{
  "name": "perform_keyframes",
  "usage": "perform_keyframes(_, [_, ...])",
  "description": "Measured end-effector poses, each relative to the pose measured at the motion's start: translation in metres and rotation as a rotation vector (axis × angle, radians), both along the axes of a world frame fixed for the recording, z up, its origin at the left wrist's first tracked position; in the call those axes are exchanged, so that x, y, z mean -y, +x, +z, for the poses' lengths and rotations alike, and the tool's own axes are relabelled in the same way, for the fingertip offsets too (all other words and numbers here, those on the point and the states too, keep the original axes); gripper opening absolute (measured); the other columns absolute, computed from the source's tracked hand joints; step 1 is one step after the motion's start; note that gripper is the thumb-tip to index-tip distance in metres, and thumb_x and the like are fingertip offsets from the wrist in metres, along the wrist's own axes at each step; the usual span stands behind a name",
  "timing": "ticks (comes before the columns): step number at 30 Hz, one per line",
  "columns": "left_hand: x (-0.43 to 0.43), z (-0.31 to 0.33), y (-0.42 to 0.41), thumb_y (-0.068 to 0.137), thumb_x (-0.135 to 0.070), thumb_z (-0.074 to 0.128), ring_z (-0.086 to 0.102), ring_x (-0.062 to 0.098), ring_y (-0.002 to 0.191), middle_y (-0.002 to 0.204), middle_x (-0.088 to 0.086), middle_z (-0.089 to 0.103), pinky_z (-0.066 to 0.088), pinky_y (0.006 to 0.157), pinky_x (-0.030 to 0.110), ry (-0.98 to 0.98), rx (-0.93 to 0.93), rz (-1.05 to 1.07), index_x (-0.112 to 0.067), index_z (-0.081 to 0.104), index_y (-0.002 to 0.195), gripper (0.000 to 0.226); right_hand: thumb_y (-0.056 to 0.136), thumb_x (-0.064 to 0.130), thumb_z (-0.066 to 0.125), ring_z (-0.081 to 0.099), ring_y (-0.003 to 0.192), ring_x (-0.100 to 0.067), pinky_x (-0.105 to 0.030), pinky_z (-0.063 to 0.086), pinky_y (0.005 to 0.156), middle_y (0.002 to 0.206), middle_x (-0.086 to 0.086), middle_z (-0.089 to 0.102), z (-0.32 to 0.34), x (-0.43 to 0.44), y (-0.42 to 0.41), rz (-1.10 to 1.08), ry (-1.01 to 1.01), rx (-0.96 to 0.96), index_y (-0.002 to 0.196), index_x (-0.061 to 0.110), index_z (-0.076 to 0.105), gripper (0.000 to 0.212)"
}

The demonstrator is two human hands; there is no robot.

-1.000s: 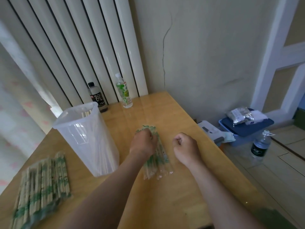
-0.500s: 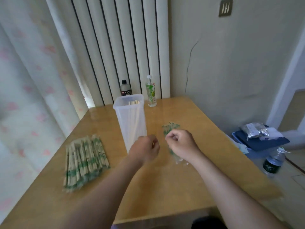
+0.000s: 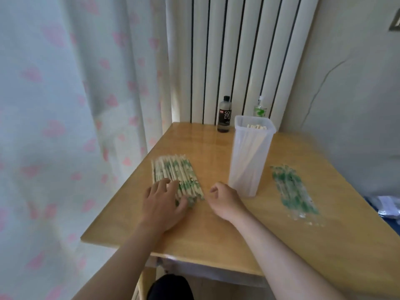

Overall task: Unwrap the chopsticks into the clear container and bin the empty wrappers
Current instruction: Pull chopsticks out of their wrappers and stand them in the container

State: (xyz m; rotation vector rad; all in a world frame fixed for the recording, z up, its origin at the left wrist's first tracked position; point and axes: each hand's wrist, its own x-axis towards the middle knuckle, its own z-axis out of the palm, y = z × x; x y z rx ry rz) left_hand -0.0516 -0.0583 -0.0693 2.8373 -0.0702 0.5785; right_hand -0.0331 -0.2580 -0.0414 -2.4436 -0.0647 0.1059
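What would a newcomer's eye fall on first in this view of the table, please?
The tall clear plastic container stands upright at centre, with bare wooden chopsticks leaning inside. Left of it lies a fan of green-printed wrapped chopsticks, the left hand spread on its near end, while the right hand, loosely curled and empty, is between fan and container. Right of the container lies a heap of empty green-printed clear wrappers.
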Motion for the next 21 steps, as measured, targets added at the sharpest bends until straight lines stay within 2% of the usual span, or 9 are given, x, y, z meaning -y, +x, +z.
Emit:
perform_keyframes(2, [-0.004,-0.006,-0.003,0.084,-0.063,0.031,0.051,0.027,0.128,0.139,0.003,0.055,0.039,0.104,0.044,-0.049,-0.017,-0.010,-0.027,0.054,0.136,0.067,0.093,0.050,0.058,0.063,0.106,-0.022,-0.034,0.053,0.084,0.117,0.004,0.062,-0.011,-0.011,0.004,-0.024,-0.150,0.042,0.120,0.025,0.060,0.037])
perform_keyframes(4, [-0.002,-0.009,0.000,0.083,-0.064,0.030,0.050,0.027,0.130,0.140,0.004,0.054,0.038,0.105,0.043,-0.082,-0.011,-0.033,-0.025,0.053,0.138,0.072,0.089,0.059,0.055,0.063,0.102,-0.021,-0.034,0.053,0.082,0.113,0.007,0.063,-0.020,-0.018,0.006,-0.072,-0.256,0.102,0.110,0.032,0.060,0.034])
perform_keyframes(10, [-0.001,-0.013,0.003,0.083,-0.066,0.026,0.045,0.027,0.134,0.146,0.005,0.048,0.037,0.107,0.042,-0.079,-0.033,-0.043,-0.025,0.049,0.142,0.076,0.096,0.042,0.050,0.063,0.097,-0.023,-0.035,0.052,0.079,0.105,0.007,0.062,-0.028,-0.024,0.007,-0.191,-0.284,0.188,0.092,0.028,0.061,0.018])
perform_keyframes(13, [-0.002,-0.013,0.002,0.084,-0.066,0.026,0.044,0.026,0.135,0.146,0.004,0.048,0.037,0.108,0.042,-0.086,-0.037,-0.045,-0.025,0.050,0.142,0.075,0.096,0.037,0.054,0.063,0.092,-0.020,-0.033,0.052,0.076,0.099,0.010,0.063,-0.031,-0.020,0.005,-0.223,-0.187,0.196,0.087,0.028,0.062,0.015])
perform_keyframes(17, [-0.004,-0.013,-0.002,0.086,-0.065,0.027,0.046,0.024,0.134,0.143,0.003,0.050,0.038,0.107,0.042,-0.103,-0.042,-0.043,-0.024,0.052,0.138,0.071,0.093,0.028,0.061,0.063,0.082,-0.014,-0.033,0.054,0.074,0.088,0.011,0.065,-0.030,-0.014,-0.002,-0.224,0.080,0.231,0.082,0.026,0.065,0.011])
perform_keyframes(21, [-0.003,-0.011,-0.005,0.087,-0.063,0.031,0.050,0.024,0.129,0.137,0.003,0.055,0.040,0.105,0.042,-0.114,-0.025,-0.050,-0.023,0.058,0.130,0.065,0.090,0.016,0.059,0.065,0.074,-0.020,-0.031,0.048,0.062,0.075,0.004,0.065,-0.025,-0.010,-0.010,-0.239,0.340,0.243,0.075,0.020,0.063,0.016])
